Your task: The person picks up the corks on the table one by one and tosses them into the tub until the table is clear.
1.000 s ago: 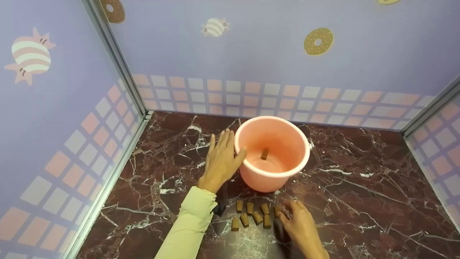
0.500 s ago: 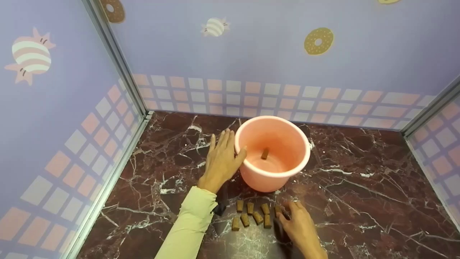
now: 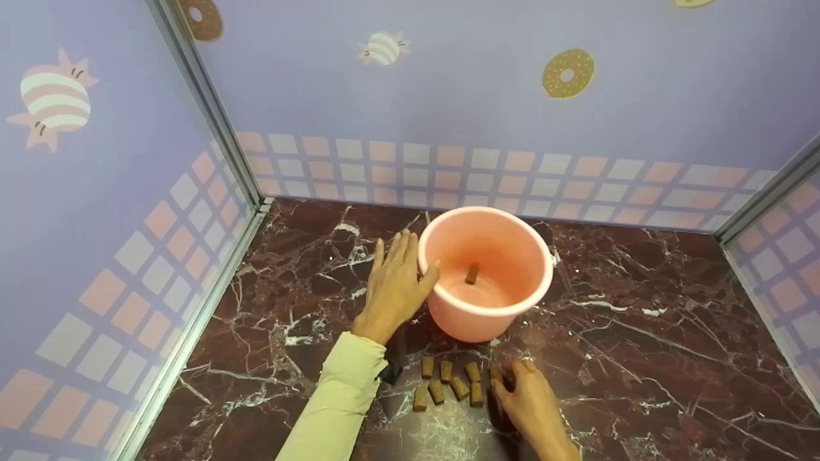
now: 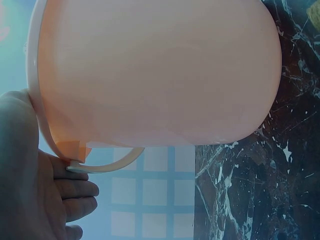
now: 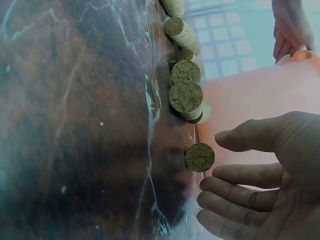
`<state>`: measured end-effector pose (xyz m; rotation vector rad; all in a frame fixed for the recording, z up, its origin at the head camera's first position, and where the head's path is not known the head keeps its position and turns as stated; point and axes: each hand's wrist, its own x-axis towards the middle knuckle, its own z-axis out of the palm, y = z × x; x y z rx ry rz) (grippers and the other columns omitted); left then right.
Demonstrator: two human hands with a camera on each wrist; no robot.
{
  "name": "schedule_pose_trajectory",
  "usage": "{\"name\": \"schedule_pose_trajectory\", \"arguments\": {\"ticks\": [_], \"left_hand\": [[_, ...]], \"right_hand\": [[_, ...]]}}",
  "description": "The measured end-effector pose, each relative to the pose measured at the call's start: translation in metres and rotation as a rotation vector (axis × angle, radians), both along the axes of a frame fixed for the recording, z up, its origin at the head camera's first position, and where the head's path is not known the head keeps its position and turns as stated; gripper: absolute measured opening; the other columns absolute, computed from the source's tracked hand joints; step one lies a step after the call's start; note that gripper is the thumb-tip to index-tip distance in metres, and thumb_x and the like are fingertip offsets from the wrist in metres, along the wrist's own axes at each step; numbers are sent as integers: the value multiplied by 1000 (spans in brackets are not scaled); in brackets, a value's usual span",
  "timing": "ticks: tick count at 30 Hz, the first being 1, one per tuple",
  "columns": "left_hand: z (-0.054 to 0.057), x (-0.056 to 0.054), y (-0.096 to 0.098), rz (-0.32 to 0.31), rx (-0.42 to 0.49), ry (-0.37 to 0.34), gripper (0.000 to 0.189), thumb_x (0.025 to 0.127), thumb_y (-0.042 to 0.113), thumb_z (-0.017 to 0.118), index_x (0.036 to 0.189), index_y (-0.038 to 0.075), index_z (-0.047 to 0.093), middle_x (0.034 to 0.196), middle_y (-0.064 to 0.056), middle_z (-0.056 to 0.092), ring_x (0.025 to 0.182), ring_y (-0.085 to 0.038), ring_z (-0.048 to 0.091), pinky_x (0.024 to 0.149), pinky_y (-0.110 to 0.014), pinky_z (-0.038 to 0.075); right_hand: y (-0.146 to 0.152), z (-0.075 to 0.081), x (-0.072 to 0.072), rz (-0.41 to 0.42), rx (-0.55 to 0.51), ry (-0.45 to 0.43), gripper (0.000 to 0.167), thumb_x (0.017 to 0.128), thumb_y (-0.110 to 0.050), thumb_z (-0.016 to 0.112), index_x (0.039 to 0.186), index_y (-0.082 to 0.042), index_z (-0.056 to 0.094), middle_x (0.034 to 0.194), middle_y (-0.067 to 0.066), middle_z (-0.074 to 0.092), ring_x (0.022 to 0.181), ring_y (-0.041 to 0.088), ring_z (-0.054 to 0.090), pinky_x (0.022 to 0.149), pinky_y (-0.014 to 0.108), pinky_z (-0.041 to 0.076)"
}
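Observation:
A pink bucket (image 3: 477, 323) stands upright, with one tapered cork (image 3: 472, 274) lying inside on its bottom. At the bucket's left side, my left hand (image 3: 394, 288) rests against the rim, fingers extended outside and thumb across the edge. The left wrist view shows those fingers beside the joint of the bucket's handle (image 4: 112, 166). In front of the bucket, several corks (image 3: 459, 388) lie in two loose rows. My right hand (image 3: 532, 403) is at the rightmost cork (image 5: 200, 157); in the right wrist view its thumb and index finger stand apart on either side of it.
The dark red marble-patterned surface (image 3: 640, 346) stretches to both sides. Patterned lilac wall panels (image 3: 461, 96) enclose the back and sides, with a metal corner strip (image 3: 221, 121) at left. A small black object (image 3: 389, 372) is by the left cuff.
The right hand has shifted slightly left around the rightmost cork. The left hand, bucket and other corks stay where they were.

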<state>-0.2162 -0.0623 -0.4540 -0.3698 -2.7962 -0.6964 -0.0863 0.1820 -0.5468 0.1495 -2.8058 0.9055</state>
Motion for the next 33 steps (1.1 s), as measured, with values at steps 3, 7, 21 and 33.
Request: {"name": "schedule_pose_trajectory", "arguments": {"ticks": [3, 7, 21, 33], "left_hand": [[0, 0, 0, -1, -2, -4, 75, 110, 47, 46, 160, -7, 35, 168, -23, 30, 158, -33, 26, 130, -50, -1], [1, 0, 0, 0, -3, -13, 76, 110, 48, 45, 161, -7, 34, 168, -22, 30, 158, -33, 25, 130, -49, -2], [1, 0, 0, -5, 6, -22, 76, 110, 48, 45, 160, -8, 33, 168, -24, 29, 158, -35, 25, 130, -49, -3], [1, -1, -1, -6, -9, -9, 78, 109, 51, 41, 160, -8, 34, 168, -23, 31, 158, -35, 27, 130, -50, -2]], "right_hand": [[-1, -2, 0, -5, 9, 18, 23, 81, -4, 87, 95, 2, 71, 92, 12, 68, 89, 37, 68, 82, 55, 59], [-1, -3, -1, -11, 19, 2, 23, 82, -6, 87, 95, 1, 71, 93, 12, 68, 90, 38, 67, 83, 56, 59], [-1, -5, -3, -21, 41, -10, 26, 82, -9, 88, 97, 3, 71, 97, 19, 68, 94, 43, 67, 86, 60, 58], [-2, -9, -6, -9, 60, 54, 24, 79, -4, 86, 94, 4, 69, 90, 17, 67, 87, 43, 66, 81, 59, 58]]}}
